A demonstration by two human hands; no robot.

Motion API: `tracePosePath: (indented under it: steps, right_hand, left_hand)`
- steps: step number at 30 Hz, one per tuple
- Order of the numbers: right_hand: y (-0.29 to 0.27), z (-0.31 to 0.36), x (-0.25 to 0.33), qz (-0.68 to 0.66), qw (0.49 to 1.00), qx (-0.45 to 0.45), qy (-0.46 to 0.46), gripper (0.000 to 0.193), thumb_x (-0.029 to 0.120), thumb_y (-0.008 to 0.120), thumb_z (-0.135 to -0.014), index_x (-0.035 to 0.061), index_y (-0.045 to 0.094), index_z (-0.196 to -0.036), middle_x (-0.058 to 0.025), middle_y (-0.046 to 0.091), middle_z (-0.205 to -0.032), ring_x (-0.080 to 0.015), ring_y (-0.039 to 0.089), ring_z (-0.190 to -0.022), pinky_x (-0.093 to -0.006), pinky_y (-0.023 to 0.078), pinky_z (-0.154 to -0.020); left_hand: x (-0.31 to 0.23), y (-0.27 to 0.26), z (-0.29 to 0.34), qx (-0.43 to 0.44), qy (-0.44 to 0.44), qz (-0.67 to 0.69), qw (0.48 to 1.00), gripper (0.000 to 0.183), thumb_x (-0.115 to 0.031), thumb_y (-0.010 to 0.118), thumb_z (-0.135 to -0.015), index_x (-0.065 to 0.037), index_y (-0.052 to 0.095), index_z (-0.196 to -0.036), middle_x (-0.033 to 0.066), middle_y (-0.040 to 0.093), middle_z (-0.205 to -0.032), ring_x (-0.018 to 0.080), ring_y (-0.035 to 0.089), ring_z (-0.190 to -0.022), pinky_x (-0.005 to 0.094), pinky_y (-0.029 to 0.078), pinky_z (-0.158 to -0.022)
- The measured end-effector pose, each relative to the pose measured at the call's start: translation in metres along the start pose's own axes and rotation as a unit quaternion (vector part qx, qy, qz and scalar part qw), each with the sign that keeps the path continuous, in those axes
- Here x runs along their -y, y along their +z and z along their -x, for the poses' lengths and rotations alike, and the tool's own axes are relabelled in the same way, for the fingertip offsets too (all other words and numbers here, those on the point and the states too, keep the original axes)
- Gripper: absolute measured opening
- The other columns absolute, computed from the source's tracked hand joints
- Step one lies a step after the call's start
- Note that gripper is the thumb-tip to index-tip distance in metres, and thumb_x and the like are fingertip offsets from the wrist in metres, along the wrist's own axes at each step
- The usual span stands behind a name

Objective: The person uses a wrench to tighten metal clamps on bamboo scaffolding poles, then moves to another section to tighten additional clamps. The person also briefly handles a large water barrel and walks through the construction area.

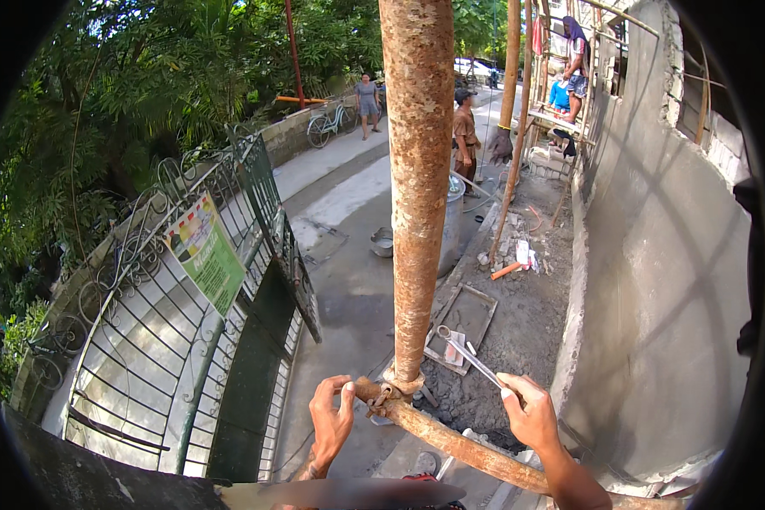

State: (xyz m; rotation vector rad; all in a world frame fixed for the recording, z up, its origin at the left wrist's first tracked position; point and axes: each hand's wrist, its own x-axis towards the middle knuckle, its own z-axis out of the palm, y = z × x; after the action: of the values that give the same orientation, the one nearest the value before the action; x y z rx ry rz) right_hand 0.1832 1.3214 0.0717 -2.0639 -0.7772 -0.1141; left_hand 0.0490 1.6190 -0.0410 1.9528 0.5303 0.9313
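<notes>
My right hand [531, 414] grips a silver wrench [476, 359] by its near end. The wrench's ring end points up and left, apart from the pipes. At the left end of a rusty horizontal pipe [459, 444] is my left hand [331, 418], thumb raised and apart from the fingers. Its fingertips are at the pipe end, but contact is hard to make out. A rusty clamp [386, 398] sits where this pipe meets a thick, rusty upright pipe [418, 187]. The joint's far side is hidden.
Below left stands a metal gate [191, 374] with a green banner [208, 255]. A grey plastered wall [663, 306] curves along the right. Rubble [527, 246], a wooden frame [476, 316] and a drum [452, 223] lie beneath. People stand farther off, one on bamboo scaffolding [561, 119].
</notes>
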Motion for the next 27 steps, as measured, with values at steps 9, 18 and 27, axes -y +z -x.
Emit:
tracePosePath:
  steps: [9,18,27]
  right_hand:
    - [0.026,0.071,0.094,0.116,0.966,0.216,-0.080,0.033,0.000,0.061,-0.084,0.0000,0.064,-0.116,-0.0164,0.063,-0.098,-0.0356,0.066,-0.085,-0.0414,0.055,-0.073]
    - [0.058,0.031,0.097,0.185,0.918,0.275,-0.219,0.032,0.004,0.058,-0.086,-0.0013,0.057,-0.118,-0.0152,0.060,-0.103,-0.0357,0.067,-0.083,-0.0461,0.057,-0.068]
    - [0.077,-0.034,0.132,0.263,0.850,0.332,-0.314,0.017,0.007,0.064,-0.078,-0.0062,0.065,-0.089,-0.0234,0.064,-0.092,-0.0367,0.070,-0.079,-0.0435,0.058,-0.065]
  left_hand:
    - [-0.011,-0.012,0.046,0.208,-0.181,0.171,0.946,0.038,-0.033,0.049,-0.103,0.003,0.058,-0.111,0.0088,0.066,-0.081,0.0145,0.063,-0.070,0.0302,0.053,-0.064]
    - [0.013,-0.002,0.060,0.130,-0.181,0.211,0.952,0.027,-0.020,0.061,-0.098,-0.002,0.055,-0.117,0.0054,0.065,-0.081,0.0101,0.060,-0.065,0.0276,0.051,-0.058]
    - [0.011,0.014,0.057,0.082,0.023,-0.089,0.992,0.035,-0.020,0.074,-0.086,-0.003,0.061,-0.114,0.0154,0.070,-0.092,0.0276,0.067,-0.068,0.0373,0.053,-0.062]
